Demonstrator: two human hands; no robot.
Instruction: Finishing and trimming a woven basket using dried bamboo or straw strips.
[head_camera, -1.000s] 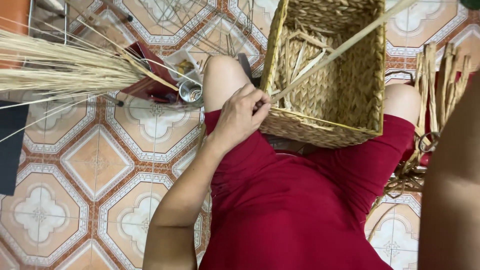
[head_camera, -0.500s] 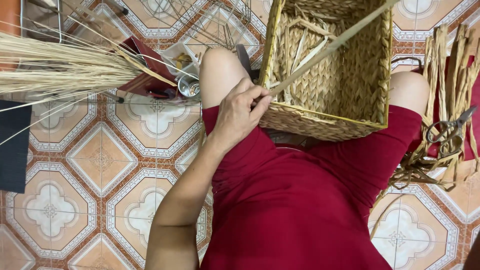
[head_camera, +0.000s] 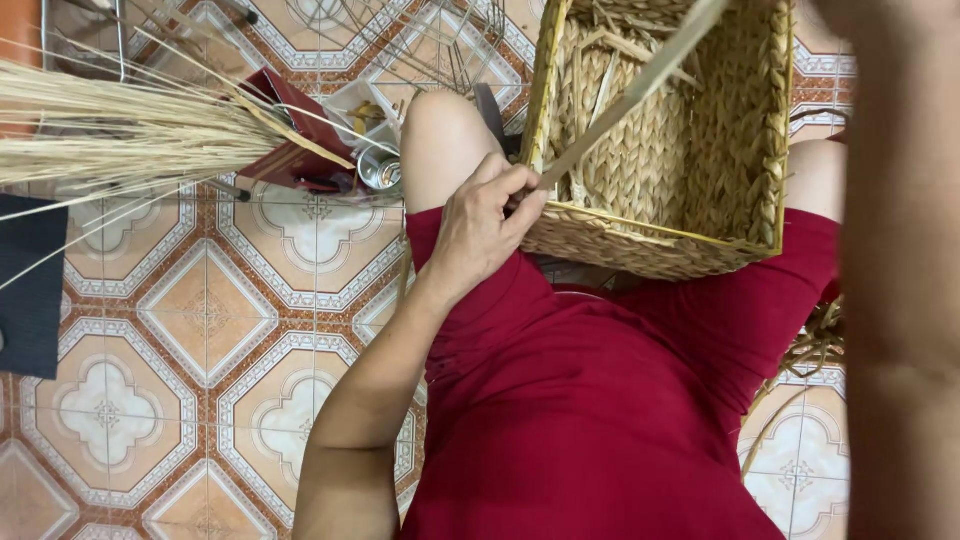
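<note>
Woven basket (head_camera: 690, 190) shifted nearer on lap; pale flat strand (head_camera: 630, 90) pinched by left hand (head_camera: 480, 230) at braided rim; right-hand grip not discernible.

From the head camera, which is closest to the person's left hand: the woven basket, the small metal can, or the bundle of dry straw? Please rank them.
1. Woven basket: on the lap, right against the left hand.
2. Metal can: on the floor, just beyond the knee.
3. Straw bundle: farthest, over the tiles at the picture's left.
</note>
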